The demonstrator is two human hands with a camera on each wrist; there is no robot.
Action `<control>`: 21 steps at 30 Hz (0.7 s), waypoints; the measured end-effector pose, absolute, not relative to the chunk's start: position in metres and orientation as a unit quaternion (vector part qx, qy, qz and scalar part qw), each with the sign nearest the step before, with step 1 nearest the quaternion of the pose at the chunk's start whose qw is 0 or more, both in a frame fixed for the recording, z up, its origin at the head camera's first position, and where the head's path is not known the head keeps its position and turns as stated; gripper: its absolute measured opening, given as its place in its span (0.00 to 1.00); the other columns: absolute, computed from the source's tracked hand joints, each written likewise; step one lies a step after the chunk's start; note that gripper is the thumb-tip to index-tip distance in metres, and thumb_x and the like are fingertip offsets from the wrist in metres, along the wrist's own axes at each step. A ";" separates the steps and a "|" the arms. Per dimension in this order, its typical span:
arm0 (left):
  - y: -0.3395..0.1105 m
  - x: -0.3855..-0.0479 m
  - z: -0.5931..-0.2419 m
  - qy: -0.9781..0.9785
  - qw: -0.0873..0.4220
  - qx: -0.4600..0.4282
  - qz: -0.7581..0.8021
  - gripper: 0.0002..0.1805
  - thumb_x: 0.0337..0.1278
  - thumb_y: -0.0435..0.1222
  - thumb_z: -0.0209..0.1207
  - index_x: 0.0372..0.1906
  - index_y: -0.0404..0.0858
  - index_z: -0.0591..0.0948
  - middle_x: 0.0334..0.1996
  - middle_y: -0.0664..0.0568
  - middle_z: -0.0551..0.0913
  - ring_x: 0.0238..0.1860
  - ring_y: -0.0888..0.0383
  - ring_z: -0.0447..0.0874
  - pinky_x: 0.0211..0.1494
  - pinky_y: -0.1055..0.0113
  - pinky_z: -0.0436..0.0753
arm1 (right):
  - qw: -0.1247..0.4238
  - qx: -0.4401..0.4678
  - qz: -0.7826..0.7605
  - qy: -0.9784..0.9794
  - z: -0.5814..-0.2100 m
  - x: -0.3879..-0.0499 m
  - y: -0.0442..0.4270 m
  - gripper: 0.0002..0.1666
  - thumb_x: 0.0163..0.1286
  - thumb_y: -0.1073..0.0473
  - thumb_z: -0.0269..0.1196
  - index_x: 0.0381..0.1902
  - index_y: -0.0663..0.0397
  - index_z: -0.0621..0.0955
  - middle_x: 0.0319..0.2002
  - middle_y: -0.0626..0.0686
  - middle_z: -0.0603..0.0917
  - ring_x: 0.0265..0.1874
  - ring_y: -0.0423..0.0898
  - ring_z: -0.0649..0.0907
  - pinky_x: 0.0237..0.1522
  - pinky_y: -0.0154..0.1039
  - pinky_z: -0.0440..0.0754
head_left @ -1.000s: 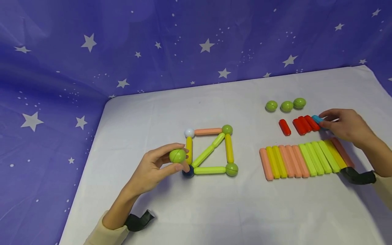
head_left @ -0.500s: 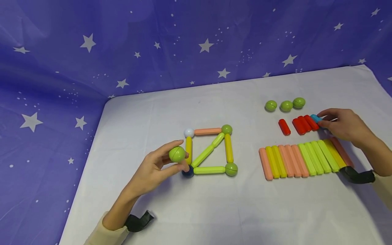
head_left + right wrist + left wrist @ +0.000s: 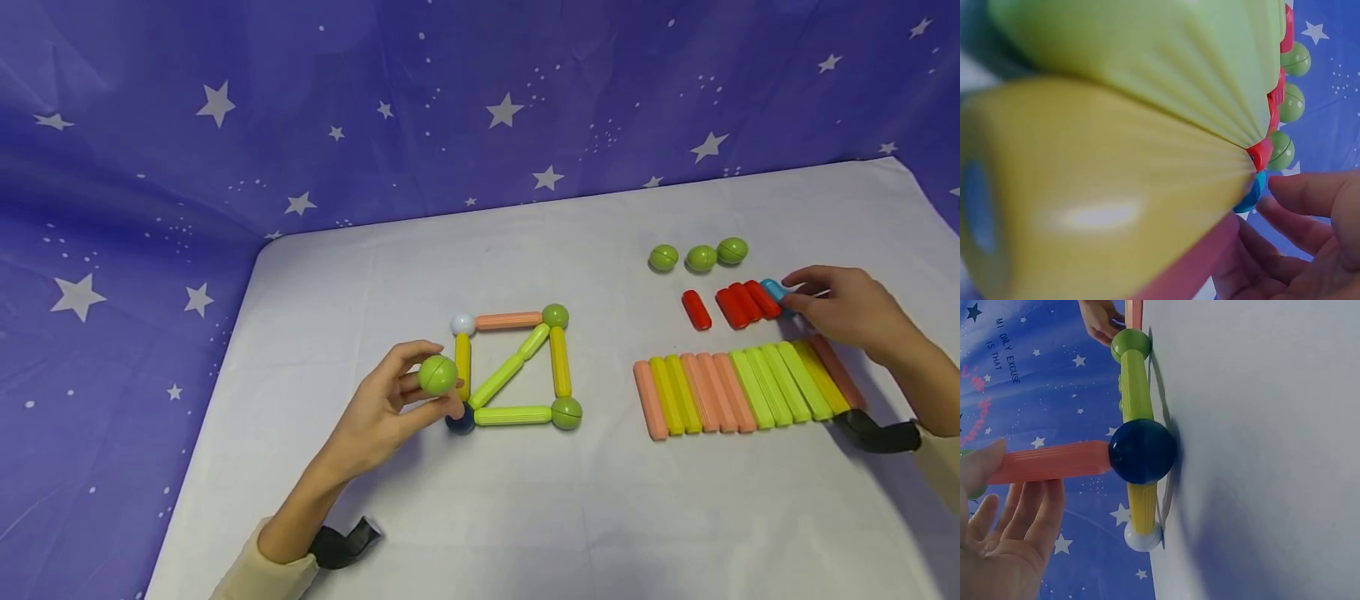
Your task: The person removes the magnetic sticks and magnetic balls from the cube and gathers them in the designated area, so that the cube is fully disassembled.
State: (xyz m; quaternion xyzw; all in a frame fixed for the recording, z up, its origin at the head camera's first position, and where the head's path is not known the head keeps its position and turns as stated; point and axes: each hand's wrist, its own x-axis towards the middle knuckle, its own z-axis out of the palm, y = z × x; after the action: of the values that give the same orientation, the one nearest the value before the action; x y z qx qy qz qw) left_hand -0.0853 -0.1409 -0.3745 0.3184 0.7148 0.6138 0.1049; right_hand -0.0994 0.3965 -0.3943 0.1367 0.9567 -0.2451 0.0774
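Observation:
My left hand (image 3: 382, 417) pinches an upright salmon rod (image 3: 1054, 461) whose lower end meets the dark blue ball (image 3: 1142, 452). A green ball (image 3: 437, 375) sits at the rod's upper end. On the white surface, the blue ball is a corner of a frame of yellow, salmon and lime rods with a white ball (image 3: 462, 324), green balls (image 3: 566, 412) and a lime diagonal (image 3: 498, 382). My right hand (image 3: 855, 308) is at a short blue rod (image 3: 775, 291), its fingers loosely bent and parted beside the rod's end; contact is hard to tell in the right wrist view.
Several short red rods (image 3: 697, 310) lie left of the blue one, with three green balls (image 3: 701, 258) behind. Nearer, a row of long salmon, yellow and lime rods (image 3: 651, 400) lies under my right wrist. A purple star-patterned cloth (image 3: 420, 100) stands behind the white table (image 3: 525, 517).
My left hand and the green ball have shifted slightly up and right. The right fingers stand a little farther right, and more of the blue rod shows.

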 end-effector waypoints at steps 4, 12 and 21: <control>-0.141 -0.084 -0.378 0.698 0.118 0.294 0.642 0.23 0.55 0.17 0.61 0.55 0.25 0.68 0.46 0.30 0.78 0.47 0.37 0.84 0.51 0.57 0.83 | 0.052 0.148 -0.231 0.960 -0.392 -0.096 0.393 0.25 0.76 0.57 0.51 0.59 0.74 0.68 0.52 0.77 0.69 0.49 0.74 0.68 0.47 0.71 0.71; -0.143 -0.084 -0.380 0.695 0.153 0.252 0.656 0.15 0.57 0.22 0.64 0.49 0.27 0.78 0.43 0.35 0.81 0.46 0.45 0.86 0.53 0.58 0.82 | -0.027 0.122 -0.237 0.964 -0.369 -0.092 0.364 0.24 0.76 0.55 0.52 0.59 0.70 0.72 0.54 0.74 0.72 0.51 0.72 0.69 0.41 0.66 0.74; -0.144 -0.084 -0.381 0.674 0.207 0.191 0.682 0.21 0.57 0.25 0.65 0.55 0.31 0.74 0.42 0.41 0.83 0.45 0.45 0.85 0.50 0.57 0.83 | -0.104 -0.022 -0.330 0.938 -0.328 -0.075 0.286 0.17 0.69 0.62 0.63 0.54 0.63 0.80 0.50 0.61 0.80 0.42 0.45 0.79 0.35 0.17 0.70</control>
State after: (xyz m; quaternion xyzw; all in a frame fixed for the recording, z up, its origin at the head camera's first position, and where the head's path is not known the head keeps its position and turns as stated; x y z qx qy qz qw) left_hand -0.0844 -0.1444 -0.3811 0.1913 0.6744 0.6823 0.2074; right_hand -0.0745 0.2859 -0.3277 -0.0219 0.9378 -0.3303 -0.1044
